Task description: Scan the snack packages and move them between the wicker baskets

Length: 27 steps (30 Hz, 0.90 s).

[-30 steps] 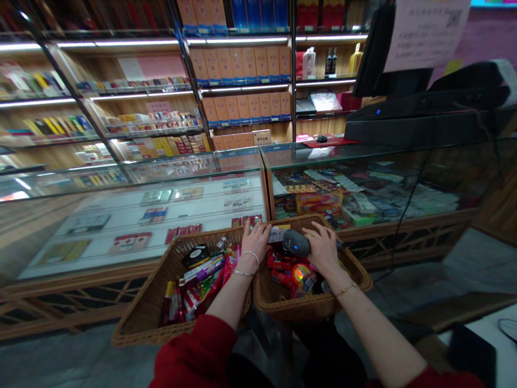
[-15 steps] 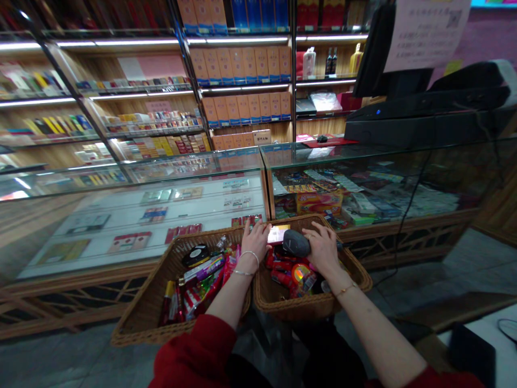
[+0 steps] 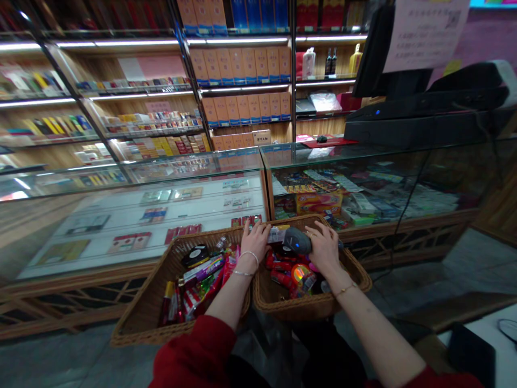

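Gripping a dark scanner (image 3: pixel 298 241), the right hand (image 3: pixel 325 245) hides most of the handle. Left hand (image 3: pixel 255 241) looks like it's holding a labelled item (image 3: pixel 278 233) just left of the scanner, fingers covering 1 end. Red packets (image 3: pixel 283 278) crowd below the scanner, a glass case (image 3: pixel 383 231) blocks beyond it, bare basket (image 3: pixel 357 269) wall to its right.

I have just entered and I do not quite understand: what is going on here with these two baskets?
A person grips a dark handheld scanner in the right hand, above the right basket. The left hand holds a small labelled pack by one end, just in front of the scanner's head. The left basket sits alongside, and both contain colourful packaged goods. The baskets are in front of a glass display counter.
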Tool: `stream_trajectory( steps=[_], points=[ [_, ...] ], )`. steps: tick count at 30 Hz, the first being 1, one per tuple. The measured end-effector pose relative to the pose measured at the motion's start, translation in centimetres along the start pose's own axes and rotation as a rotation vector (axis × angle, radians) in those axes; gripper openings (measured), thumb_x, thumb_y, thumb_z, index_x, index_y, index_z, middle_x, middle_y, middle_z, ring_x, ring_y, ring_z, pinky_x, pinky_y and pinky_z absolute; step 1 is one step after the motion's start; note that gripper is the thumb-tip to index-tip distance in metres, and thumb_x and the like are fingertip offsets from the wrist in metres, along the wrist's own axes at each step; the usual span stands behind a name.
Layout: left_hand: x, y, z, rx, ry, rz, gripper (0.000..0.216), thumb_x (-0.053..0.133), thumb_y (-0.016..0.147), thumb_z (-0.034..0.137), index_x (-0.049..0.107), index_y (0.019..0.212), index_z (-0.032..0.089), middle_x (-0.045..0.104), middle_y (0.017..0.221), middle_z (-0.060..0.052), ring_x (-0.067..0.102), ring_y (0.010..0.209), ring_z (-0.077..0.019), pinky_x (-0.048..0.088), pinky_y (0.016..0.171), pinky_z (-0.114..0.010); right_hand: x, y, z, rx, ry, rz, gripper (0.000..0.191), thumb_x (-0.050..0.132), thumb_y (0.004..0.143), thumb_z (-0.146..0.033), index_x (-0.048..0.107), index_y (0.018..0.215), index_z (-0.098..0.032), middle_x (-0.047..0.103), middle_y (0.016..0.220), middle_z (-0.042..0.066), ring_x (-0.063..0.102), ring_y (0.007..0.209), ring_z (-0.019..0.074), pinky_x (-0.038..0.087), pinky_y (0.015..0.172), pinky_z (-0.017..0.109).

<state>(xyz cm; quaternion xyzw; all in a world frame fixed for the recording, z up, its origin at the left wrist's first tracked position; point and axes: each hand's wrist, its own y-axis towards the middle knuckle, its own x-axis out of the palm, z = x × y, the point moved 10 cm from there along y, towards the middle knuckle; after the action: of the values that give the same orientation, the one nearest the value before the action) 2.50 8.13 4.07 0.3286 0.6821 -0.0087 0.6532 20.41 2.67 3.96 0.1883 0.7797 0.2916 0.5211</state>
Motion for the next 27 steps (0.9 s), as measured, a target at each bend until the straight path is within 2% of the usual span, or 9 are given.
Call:
stream_trajectory(
  steps=[12, 21, 27],
  points=[
    [-0.6, -0.1, 0.0, -0.005, -0.004, 0.011, 0.068, 0.076, 0.071, 0.024, 0.054, 0.135, 0.026, 0.063, 0.133, -0.011, 0.046, 0.137, -0.0300, 0.012, 0.124, -0.056, -0.4, 0.1, 0.2, 0.006, 0.010, 0.044, 0.025, 0.055, 0.079, -0.012, 0.073, 0.094, -0.022, 0.072, 0.119, 0.004, 0.046, 0.127, 0.0273, 0.027, 0.101, 0.045],
    [-1.4, -0.3, -0.1, -0.031, -0.006, 0.039, 0.067, 0.080, 0.067, 0.030, 0.057, 0.129, 0.025, 0.065, 0.128, -0.011, 0.048, 0.133, -0.0321, 0.014, 0.122, -0.060, -0.1, 0.1, 0.3, 0.026, -0.012, 0.019, 0.024, 0.057, 0.078, -0.013, 0.072, 0.094, -0.022, 0.071, 0.120, 0.002, 0.047, 0.128, 0.0265, 0.028, 0.101, 0.044],
    [-2.2, -0.2, -1.0, -0.081, 0.018, 0.053, 0.061, 0.079, 0.066, 0.039, 0.059, 0.122, 0.023, 0.064, 0.123, -0.013, 0.051, 0.128, -0.0325, 0.015, 0.120, -0.060, -0.4, 0.0, 0.3, 0.035, -0.013, 0.022, 0.025, 0.057, 0.077, -0.014, 0.072, 0.096, -0.022, 0.071, 0.120, 0.005, 0.049, 0.125, 0.0265, 0.032, 0.096, 0.043]
  ],
)
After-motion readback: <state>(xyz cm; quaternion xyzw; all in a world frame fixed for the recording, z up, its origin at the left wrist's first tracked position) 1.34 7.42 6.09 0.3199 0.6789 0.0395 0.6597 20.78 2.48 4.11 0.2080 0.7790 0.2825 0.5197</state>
